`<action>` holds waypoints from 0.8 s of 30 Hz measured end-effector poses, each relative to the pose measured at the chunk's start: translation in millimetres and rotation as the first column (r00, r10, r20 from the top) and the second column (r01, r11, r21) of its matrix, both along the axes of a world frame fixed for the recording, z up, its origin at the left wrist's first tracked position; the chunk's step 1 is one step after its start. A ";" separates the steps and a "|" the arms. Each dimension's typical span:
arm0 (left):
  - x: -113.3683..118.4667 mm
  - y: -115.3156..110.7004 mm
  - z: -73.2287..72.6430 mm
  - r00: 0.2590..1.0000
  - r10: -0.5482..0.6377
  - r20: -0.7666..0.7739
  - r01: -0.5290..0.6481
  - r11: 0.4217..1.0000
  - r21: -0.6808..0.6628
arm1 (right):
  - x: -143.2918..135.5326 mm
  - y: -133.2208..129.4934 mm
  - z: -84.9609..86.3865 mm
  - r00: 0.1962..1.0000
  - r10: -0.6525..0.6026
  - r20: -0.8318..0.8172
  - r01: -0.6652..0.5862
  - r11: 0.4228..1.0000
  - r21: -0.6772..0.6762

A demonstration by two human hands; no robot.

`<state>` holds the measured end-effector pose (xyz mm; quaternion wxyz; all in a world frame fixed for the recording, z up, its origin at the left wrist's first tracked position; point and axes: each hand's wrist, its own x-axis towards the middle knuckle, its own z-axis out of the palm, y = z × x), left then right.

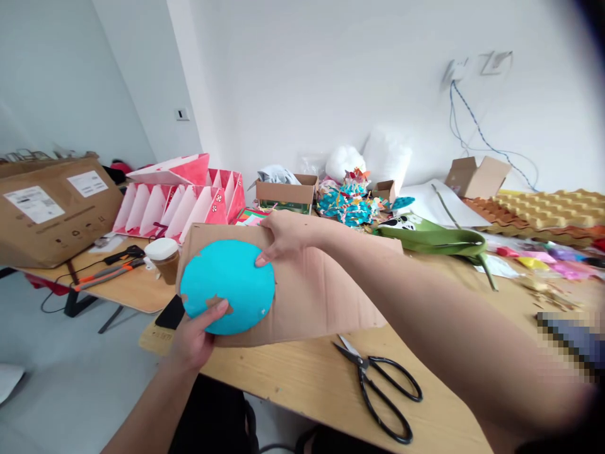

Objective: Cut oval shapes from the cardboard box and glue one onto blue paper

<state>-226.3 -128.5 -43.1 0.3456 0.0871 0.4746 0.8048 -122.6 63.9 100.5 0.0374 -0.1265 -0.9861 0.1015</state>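
A turquoise disc (227,277) with a few bare brown patches lies flat against the left part of a brown cardboard sheet (326,290), raised at a tilt over the table. My left hand (196,340) grips both at the lower left, its thumb on the disc and its fingers hidden behind the sheet. At the top edge, my right hand (286,236) is closed on the sheet, thumb pressing the disc's upper right rim. Below the sheet, black-handled scissors (373,378) lie on the wooden table (283,378), blades slightly apart.
To the left are a lidded cup (164,257), orange-handled pliers (108,274), a pink-and-white divided rack (165,205) and a large carton (57,208). Behind sit a small box (286,192) and a colourful paper craft (350,202). Green fabric (435,239) and egg trays (548,214) lie right.
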 end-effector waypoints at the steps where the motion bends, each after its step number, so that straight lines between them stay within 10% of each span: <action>1: -2.2 1.9 1.5 1.000 -0.004 0.010 0.004 1.000 0.003 | -4.4 0.6 0.4 1.000 -0.009 -0.003 0.009 1.000 0.021; 12: -14.7 5.2 -0.8 0.987 -0.146 0.070 0.138 0.984 0.111 | -17.4 20.2 -8.2 0.994 -0.057 0.092 0.063 0.996 -0.058; 24: -9.7 4.3 -7.2 0.841 -0.444 -0.309 0.524 0.811 0.262 | 15.1 38.6 -45.7 0.998 -0.030 -0.051 0.009 0.928 -0.373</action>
